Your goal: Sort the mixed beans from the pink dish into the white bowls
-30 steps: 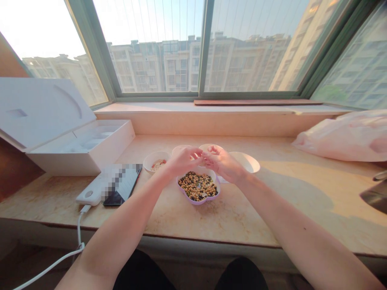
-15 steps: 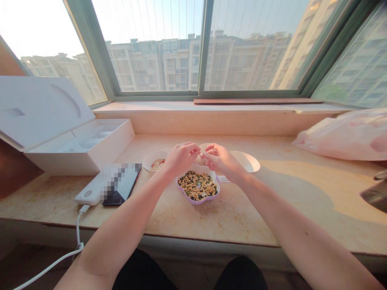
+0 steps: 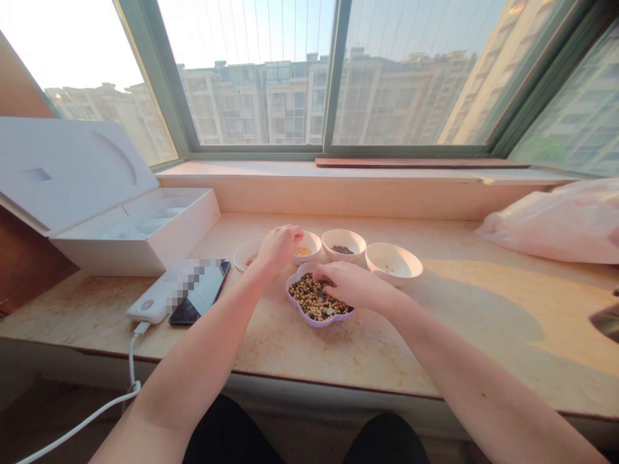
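Note:
A purple-rimmed, flower-shaped bowl (image 3: 321, 321) holds mixed yellow and dark beans. My right hand (image 3: 345, 283) reaches into it from the right, its fingertips bent down at the beans; whether they pinch any is hidden. My left hand (image 3: 280, 247) hovers between two bowls with its fingers curled together, and what it holds, if anything, is too small to make out. Behind stand a white bowl with yellow pieces (image 3: 312, 243), one with dark beans (image 3: 344, 236) and one with a few small bits (image 3: 394, 259). Another white bowl (image 3: 244, 252) is partly covered by my left hand.
An open white box (image 3: 178, 225) stands at the left. Before it lie a white power bank (image 3: 149, 303) with a cable and a dark phone (image 3: 206, 299). A plastic bag (image 3: 551, 222) rests at the right, and a dark object (image 3: 607, 321) shows at the right edge.
My hands have parted. The right one has come down into the flower-shaped bowl, and the left has moved slightly left. The bowls behind show more fully. The view has shifted slightly.

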{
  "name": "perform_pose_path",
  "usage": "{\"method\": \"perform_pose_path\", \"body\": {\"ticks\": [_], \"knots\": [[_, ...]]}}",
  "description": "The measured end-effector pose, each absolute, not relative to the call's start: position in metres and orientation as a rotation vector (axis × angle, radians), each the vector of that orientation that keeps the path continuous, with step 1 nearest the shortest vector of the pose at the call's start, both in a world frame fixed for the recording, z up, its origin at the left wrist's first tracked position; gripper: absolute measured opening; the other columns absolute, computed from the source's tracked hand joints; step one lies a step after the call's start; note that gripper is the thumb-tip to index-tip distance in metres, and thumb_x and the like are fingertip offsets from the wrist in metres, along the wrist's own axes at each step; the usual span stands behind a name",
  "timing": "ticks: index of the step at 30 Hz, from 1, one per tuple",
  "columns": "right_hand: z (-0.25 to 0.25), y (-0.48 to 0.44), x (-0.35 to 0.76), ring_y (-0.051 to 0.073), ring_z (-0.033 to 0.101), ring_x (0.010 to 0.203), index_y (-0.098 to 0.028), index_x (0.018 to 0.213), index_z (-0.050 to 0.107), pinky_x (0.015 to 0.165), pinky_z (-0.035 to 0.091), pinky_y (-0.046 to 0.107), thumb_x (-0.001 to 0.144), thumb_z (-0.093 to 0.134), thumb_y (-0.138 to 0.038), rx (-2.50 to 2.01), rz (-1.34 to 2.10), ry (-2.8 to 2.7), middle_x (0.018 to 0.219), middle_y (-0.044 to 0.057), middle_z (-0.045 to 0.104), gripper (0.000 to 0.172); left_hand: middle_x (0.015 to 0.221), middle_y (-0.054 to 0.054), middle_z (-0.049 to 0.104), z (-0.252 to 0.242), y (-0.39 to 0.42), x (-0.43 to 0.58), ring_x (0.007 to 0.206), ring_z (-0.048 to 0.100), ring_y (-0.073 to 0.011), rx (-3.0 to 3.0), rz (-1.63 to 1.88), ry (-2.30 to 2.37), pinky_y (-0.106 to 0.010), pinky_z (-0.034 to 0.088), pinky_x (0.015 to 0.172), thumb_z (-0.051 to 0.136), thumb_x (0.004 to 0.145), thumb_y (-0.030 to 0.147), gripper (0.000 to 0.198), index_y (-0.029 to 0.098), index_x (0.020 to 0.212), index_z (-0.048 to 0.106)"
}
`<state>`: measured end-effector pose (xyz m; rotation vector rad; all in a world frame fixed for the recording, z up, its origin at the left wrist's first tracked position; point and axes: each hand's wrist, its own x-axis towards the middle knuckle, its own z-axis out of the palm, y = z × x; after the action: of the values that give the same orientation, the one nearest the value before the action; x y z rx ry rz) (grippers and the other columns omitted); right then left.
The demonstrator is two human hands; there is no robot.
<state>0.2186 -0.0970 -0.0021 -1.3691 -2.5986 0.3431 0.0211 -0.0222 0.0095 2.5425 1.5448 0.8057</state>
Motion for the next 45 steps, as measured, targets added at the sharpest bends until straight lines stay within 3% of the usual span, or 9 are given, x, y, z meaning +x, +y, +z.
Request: {"method": "perform_pose_path", "body": {"ticks": [8,12,18,24,29,34,39,42,45], "knots": [[-0.012,-0.094,0.214,0.024,0.066,0.083,-0.026,0.094,0.072,0.068,0.042,0.033,0.080,0.053,-0.004,-1.377,0.495,-2.480,0.096,0.004,0.076,0.032,0.083,-0.012,0.075,0.007,-0.022,0.020,0.074,0.064,-0.0211,2.620,0.564,1.510,-0.030,0.044,0.070,0.050,0.095,0.025,0.032,0.016,0.076,0.073],[-0.012,-0.096,0.212,0.024,0.064,0.078,-0.025,0.091,0.071,0.067,0.040,0.034,0.082,0.054,-0.008,-1.375,0.570,-2.407,0.094,0.005,0.075,0.026,0.080,-0.012,0.074,0.006,-0.021,0.019,0.072,0.064,-0.0212,2.634,0.524,1.514,-0.030,0.044,0.070,0.049,0.095,0.026,0.033,0.016,0.075,0.073],[-0.008,-0.100,0.213,0.023,0.058,0.073,-0.025,0.082,0.060,0.067,0.041,0.035,0.087,0.054,-0.018,-1.382,0.609,-2.287,0.076,0.005,0.066,0.010,0.086,-0.012,0.076,0.006,-0.020,0.019,0.079,0.066,-0.0223,2.660,0.533,1.483,-0.030,0.045,0.072,0.049,0.095,0.022,0.031,0.017,0.078,0.075],[0.001,-0.097,0.219,0.020,0.056,0.080,-0.025,0.089,0.054,0.071,0.043,0.034,0.090,0.058,-0.022,-1.195,0.841,-2.063,0.085,0.003,0.061,0.005,0.083,-0.011,0.074,0.007,-0.022,0.019,0.079,0.066,-0.0221,2.663,0.506,1.470,-0.032,0.046,0.078,0.050,0.097,0.023,0.033,0.016,0.077,0.076],[0.014,-0.095,0.223,0.011,0.035,0.057,-0.025,0.091,0.051,0.051,0.031,0.026,0.082,0.076,-0.039,-0.998,1.557,-1.538,0.072,-0.005,0.045,0.031,0.084,-0.013,0.074,0.006,-0.022,0.019,0.079,0.065,-0.0237,2.649,0.508,1.440,-0.035,0.045,0.082,0.049,0.097,0.020,0.033,0.015,0.079,0.076],[0.023,-0.095,0.229,0.011,0.038,0.061,-0.025,0.091,0.052,0.052,0.034,0.027,0.073,0.087,-0.034,-0.928,1.697,-1.334,0.078,-0.002,0.052,0.040,0.085,-0.012,0.075,0.005,-0.021,0.019,0.080,0.066,-0.0237,2.677,0.458,1.466,-0.034,0.045,0.082,0.047,0.096,0.018,0.033,0.016,0.080,0.076],[0.025,-0.092,0.239,0.013,0.042,0.063,-0.026,0.096,0.049,0.056,0.036,0.027,0.082,0.078,-0.039,-1.046,1.487,-1.479,0.077,-0.003,0.051,0.034,0.096,-0.012,0.075,0.008,-0.023,0.019,0.085,0.067,-0.0233,2.699,0.531,1.396,-0.034,0.047,0.082,0.045,0.098,0.019,0.033,0.016,0.084,0.074],[0.024,-0.086,0.250,0.016,0.047,0.066,-0.026,0.092,0.047,0.060,0.037,0.029,0.089,0.064,-0.035,-1.299,0.927,-1.705,0.079,-0.001,0.055,0.020,0.105,-0.012,0.073,0.015,-0.030,0.023,0.094,0.067,-0.0228,2.693,0.655,1.283,-0.033,0.049,0.086,0.046,0.098,0.017,0.029,0.016,0.094,0.075],[0.021,-0.076,0.267,0.021,0.057,0.079,-0.025,0.089,0.047,0.068,0.040,0.031,0.092,0.052,-0.023,-1.561,0.303,-1.878,0.087,0.004,0.063,0.006,0.100,-0.007,0.073,0.025,-0.046,0.028,0.095,0.066,-0.0207,2.742,0.573,1.049,-0.031,0.050,0.087,0.053,0.092,0.015,0.022,0.019,0.087,0.074]]}}
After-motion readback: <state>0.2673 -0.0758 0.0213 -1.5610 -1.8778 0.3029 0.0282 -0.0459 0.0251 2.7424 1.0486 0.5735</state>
